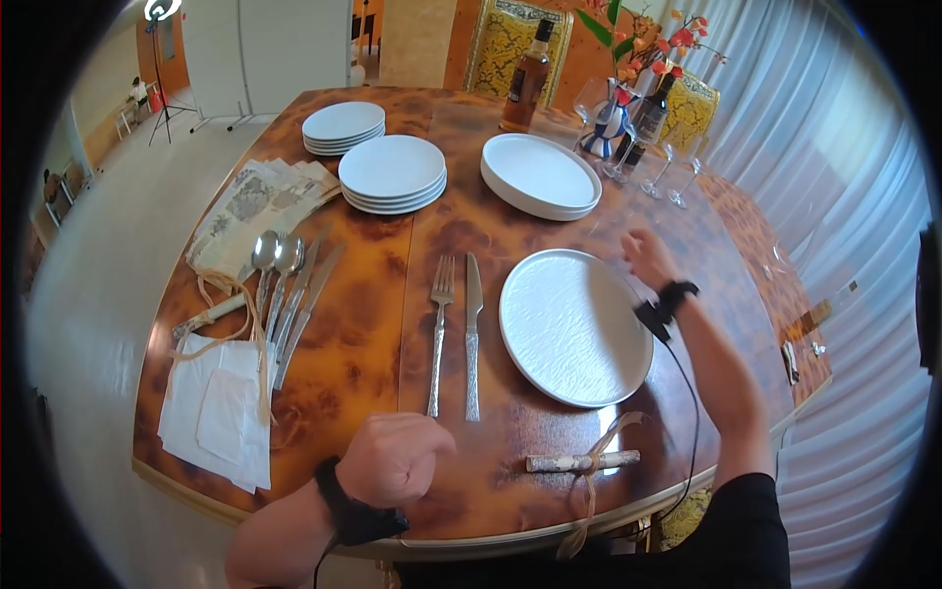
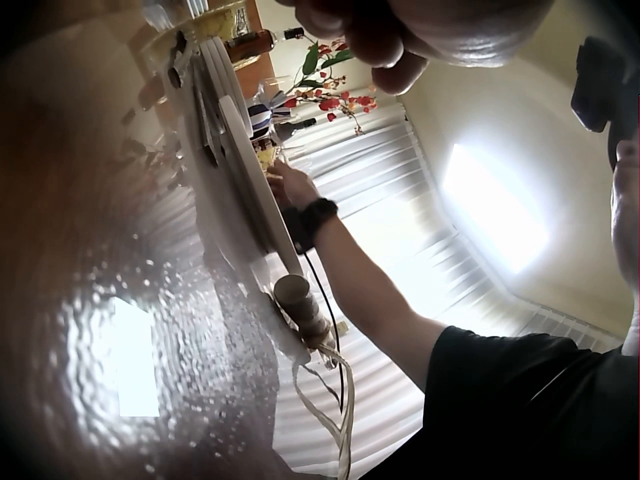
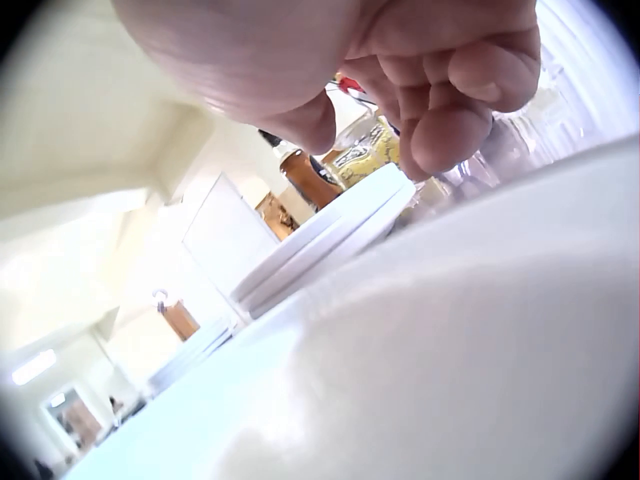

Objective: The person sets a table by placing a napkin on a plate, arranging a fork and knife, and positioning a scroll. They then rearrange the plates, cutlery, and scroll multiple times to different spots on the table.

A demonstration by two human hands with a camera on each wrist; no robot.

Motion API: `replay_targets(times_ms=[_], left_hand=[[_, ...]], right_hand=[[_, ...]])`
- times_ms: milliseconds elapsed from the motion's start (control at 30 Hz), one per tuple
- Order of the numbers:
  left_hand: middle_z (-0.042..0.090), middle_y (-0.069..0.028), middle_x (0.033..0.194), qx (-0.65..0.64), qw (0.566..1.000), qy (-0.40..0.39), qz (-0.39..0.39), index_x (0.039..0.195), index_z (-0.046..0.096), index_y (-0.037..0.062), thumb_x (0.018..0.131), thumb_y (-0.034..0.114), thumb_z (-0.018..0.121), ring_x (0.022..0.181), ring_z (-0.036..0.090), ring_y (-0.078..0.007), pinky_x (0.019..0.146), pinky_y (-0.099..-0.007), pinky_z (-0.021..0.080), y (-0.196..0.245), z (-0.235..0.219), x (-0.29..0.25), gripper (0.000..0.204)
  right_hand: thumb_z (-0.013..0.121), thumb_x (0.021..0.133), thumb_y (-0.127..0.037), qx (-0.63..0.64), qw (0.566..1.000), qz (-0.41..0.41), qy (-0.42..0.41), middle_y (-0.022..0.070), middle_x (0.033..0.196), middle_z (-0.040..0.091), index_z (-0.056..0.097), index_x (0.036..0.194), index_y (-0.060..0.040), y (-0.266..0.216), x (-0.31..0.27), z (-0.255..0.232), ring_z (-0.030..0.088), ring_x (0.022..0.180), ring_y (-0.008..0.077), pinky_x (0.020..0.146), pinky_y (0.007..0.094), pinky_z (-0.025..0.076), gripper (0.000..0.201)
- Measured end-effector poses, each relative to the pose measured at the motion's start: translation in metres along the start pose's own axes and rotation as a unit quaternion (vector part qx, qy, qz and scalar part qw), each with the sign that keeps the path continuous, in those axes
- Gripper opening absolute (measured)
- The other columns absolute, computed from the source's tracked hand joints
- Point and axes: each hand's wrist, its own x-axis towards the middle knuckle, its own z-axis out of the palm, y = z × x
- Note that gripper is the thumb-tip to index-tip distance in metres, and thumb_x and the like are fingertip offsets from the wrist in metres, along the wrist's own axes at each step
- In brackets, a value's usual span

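My right hand [image 1: 653,260] is just past the upper right rim of a large white plate [image 1: 569,329], its fingers loosely bent with nothing in them. In the right wrist view its fingers [image 3: 450,130] are over the white plate surface. My left hand [image 1: 397,461] is near the front of the table, loosely curled and holding nothing. Just beyond it lie a fork [image 1: 439,334] and a table knife [image 1: 473,339], side by side, left of the plate. In front of the plate is a short birch stick [image 1: 579,460] tied with a raffia ribbon.
White plate stacks [image 1: 392,169] stand toward the back. On the left lie patterned napkins [image 1: 260,206], spoons [image 1: 287,257], knives, another tied stick and white paper napkins [image 1: 221,412]. Back right are a whisky bottle [image 1: 527,83], stemmed glasses [image 1: 677,187] and a striped vase [image 1: 603,128] of flowers.
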Motion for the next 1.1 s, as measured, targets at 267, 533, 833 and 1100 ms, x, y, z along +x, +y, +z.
replay_targets(times_ms=[267, 533, 833, 1100], left_hand=[[0.055, -0.0109, 0.060, 0.025, 0.998, -0.039, -0.037, 0.067, 0.056, 0.0025, 0.062, -0.009, 0.044, 0.054, 0.055, -0.0269, 0.050, -0.0321, 0.045, 0.002, -0.001, -0.002, 0.018], [0.054, -0.0090, 0.055, 0.033, 0.998, 0.008, -0.054, 0.065, 0.056, 0.0020, 0.064, -0.010, 0.040, 0.048, 0.054, -0.0196, 0.047, -0.0276, 0.042, -0.002, 0.002, -0.003, 0.020], [0.056, -0.0120, 0.059, 0.036, 0.998, -0.027, -0.048, 0.068, 0.057, 0.0029, 0.064, -0.008, 0.043, 0.055, 0.057, -0.0280, 0.051, -0.0328, 0.045, 0.001, -0.001, -0.001, 0.018], [0.054, -0.0083, 0.053, 0.034, 0.999, 0.016, -0.025, 0.064, 0.056, 0.0019, 0.062, -0.011, 0.039, 0.046, 0.053, -0.0195, 0.046, -0.0274, 0.042, 0.000, -0.001, -0.002, 0.022]], right_hand=[[0.052, 0.084, -0.029, 0.017, 0.970, 0.149, -0.194, 0.0045, 0.064, 0.057, 0.058, 0.092, 0.0026, -0.005, -0.125, -0.049, 0.057, 0.057, 0.0130, 0.050, 0.0250, 0.044, 0.034], [0.046, 0.083, -0.014, 0.273, 0.928, 0.175, -0.187, -0.0007, 0.058, 0.049, 0.055, 0.084, -0.0010, -0.010, -0.146, -0.045, 0.043, 0.039, 0.0059, 0.036, 0.0191, 0.035, 0.016], [0.050, 0.085, -0.012, 0.608, 0.777, 0.140, -0.087, 0.0015, 0.064, 0.044, 0.047, 0.084, -0.0030, -0.048, -0.059, -0.042, 0.050, 0.058, 0.0103, 0.045, 0.0196, 0.039, 0.010], [0.040, 0.085, -0.013, 0.483, 0.854, 0.190, 0.049, 0.0122, 0.070, 0.057, 0.046, 0.096, 0.0055, -0.076, 0.062, 0.040, 0.056, 0.052, 0.0190, 0.042, 0.0276, 0.047, 0.022]])
